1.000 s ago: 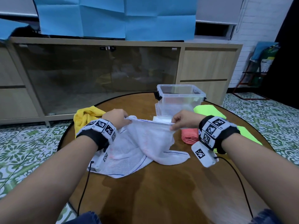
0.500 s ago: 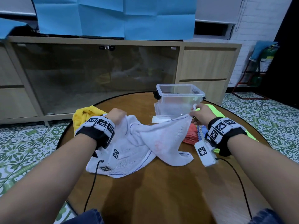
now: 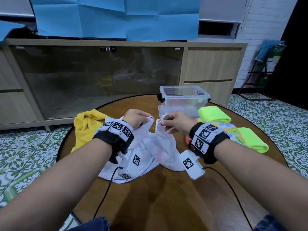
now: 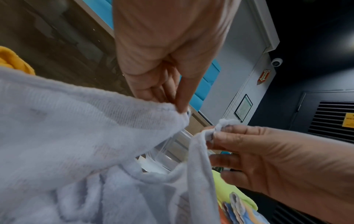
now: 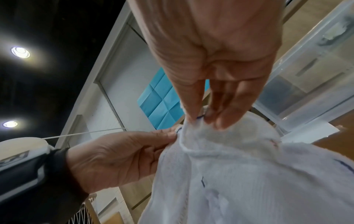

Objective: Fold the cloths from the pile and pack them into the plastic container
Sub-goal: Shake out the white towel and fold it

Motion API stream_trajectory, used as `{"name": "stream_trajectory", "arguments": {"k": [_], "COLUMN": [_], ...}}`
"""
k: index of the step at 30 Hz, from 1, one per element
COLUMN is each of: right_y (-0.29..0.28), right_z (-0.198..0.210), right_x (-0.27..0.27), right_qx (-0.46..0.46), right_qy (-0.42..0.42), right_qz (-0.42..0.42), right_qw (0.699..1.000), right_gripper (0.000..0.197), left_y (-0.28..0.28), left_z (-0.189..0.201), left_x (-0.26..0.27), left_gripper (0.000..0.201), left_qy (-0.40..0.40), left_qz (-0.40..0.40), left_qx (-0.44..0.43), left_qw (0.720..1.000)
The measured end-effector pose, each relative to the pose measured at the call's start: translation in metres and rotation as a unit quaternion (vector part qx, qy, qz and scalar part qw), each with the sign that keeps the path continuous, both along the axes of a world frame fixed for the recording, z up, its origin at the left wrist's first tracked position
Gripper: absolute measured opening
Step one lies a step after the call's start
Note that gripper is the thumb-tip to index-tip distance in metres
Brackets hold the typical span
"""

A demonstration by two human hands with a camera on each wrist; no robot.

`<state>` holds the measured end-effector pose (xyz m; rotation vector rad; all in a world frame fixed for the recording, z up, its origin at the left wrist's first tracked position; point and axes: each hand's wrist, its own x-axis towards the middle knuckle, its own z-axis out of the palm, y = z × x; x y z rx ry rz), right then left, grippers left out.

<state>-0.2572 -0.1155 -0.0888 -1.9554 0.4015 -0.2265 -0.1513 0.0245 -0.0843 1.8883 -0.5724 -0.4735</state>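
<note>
1. Here, the left hand [image 3: 135, 118] pinches one corner of the white cloth [image 3: 156, 147] between thumb and fingertips, just in front of the plastic container [image 3: 184, 100].
2. The right hand [image 3: 175, 121] pinches a second corner of the same cloth, bunched into a small wad between thumb and forefinger; its other fingers lie loosely spread below.
3. The two pinched corners are close together but apart, a narrow gap between them, both raised above the table [image 3: 166, 197] on the near side of the container.
4. The rest of the white cloth hangs from both hands and pools on the table, nearer the person than the container; a thin blue stitched line runs along its edge.
5. The container stands upright and open at the far side of the table; whether anything lies inside cannot be told through its cloudy wall.
6. A yellow cloth [image 3: 86, 127] lies crumpled to the left of the container, at the table's edge.
7. A neon green cloth [image 3: 215, 115] lies just right of the container, with a patterned cloth [image 3: 228, 129] in front of it and a pink cloth [image 3: 188, 139] peeking out beside the right wrist.
</note>
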Motion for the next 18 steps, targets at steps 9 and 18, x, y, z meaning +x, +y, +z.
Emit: {"name": "stream_trajectory", "arguments": {"k": [9,18], "right_y": [0.001,0.004], "right_z": [-0.006,-0.003], "right_x": [0.004,0.003], "right_qx": [-0.072,-0.052], "right_qy": [-0.036,-0.067], "right_qz": [-0.048,-0.046], "right_qw": [0.996,0.995], "right_gripper": [0.008,0.028], "left_y": [-0.008,-0.012], "left_z": [-0.003,0.001], "left_x": [-0.009,-0.014], "left_gripper": [0.005,0.019], "left_qy": [-0.034,-0.016], "left_qz": [0.021,0.034], "left_qx": [-0.02,0.032], "left_qw": [0.999,0.999]}}
